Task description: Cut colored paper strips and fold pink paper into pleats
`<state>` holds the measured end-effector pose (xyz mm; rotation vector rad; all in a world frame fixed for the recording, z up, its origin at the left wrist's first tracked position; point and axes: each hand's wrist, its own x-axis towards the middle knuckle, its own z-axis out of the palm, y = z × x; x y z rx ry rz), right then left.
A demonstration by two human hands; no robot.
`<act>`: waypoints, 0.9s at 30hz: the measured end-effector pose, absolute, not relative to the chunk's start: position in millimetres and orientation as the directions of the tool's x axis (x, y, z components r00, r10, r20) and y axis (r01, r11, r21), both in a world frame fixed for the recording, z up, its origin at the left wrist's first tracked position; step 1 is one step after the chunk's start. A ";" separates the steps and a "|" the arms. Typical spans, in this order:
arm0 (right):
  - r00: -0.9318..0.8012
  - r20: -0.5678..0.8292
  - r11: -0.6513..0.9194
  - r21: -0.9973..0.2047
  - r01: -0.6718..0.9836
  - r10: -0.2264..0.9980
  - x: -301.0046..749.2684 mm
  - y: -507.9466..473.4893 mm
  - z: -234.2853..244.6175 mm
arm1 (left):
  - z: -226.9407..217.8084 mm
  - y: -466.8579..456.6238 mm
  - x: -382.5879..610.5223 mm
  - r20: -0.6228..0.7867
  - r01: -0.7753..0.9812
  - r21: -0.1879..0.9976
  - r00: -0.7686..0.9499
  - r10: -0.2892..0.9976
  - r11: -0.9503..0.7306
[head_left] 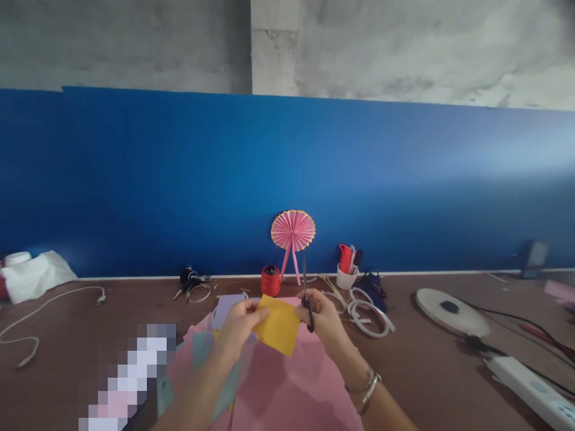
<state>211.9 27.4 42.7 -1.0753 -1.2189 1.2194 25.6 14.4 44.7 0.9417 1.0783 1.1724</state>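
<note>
My left hand (239, 326) pinches the upper left edge of a small yellow sheet of paper (279, 328), held above the table. On its other side, my right hand (324, 317) has a pair of dark-handled scissors (307, 302), blades pointing up and away from me. The right fingertips also touch or nearly touch the paper's right edge. Under both hands lie large pink paper sheets (287, 389), with light blue paper (215, 365) and a lilac piece (230, 305) at their left.
A pink pleated paper fan (293, 230) leans against the blue partition (179, 179). Near it stand a red spool (270, 281) and a white cup (347, 276) holding tools. White tubing (371, 323), a round white disc (451, 312) and a power strip (534, 386) lie to the right.
</note>
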 end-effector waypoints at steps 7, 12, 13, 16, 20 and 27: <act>0.137 0.126 0.138 -0.987 -0.082 0.983 207.0 23.9 39.8 | 34.4 16.2 26.6 -0.239 -0.348 0.885 0.229 0.944 0.308; 0.115 0.193 0.201 -0.977 -0.064 0.974 202.2 24.8 33.6 | 29.2 21.2 26.8 -0.144 -0.370 0.922 -0.063 0.988 0.111; 0.106 0.202 0.207 -0.977 -0.046 0.974 201.2 25.7 31.4 | 30.0 21.4 26.9 -0.119 -0.361 0.929 -0.095 0.988 0.077; 0.086 0.199 0.198 -0.980 0.022 0.976 201.8 29.9 26.3 | 35.2 21.1 25.2 -0.094 -0.322 0.946 -0.156 0.983 0.039; -0.072 0.078 0.086 -0.990 0.111 0.994 214.4 33.2 28.8 | 42.0 23.6 15.0 -0.110 -0.230 0.972 -0.265 0.958 0.048; -0.445 -0.168 -0.019 -0.947 0.321 0.879 232.7 26.4 39.8 | 46.8 31.4 -0.4 0.008 -0.158 0.985 -0.356 0.934 -0.068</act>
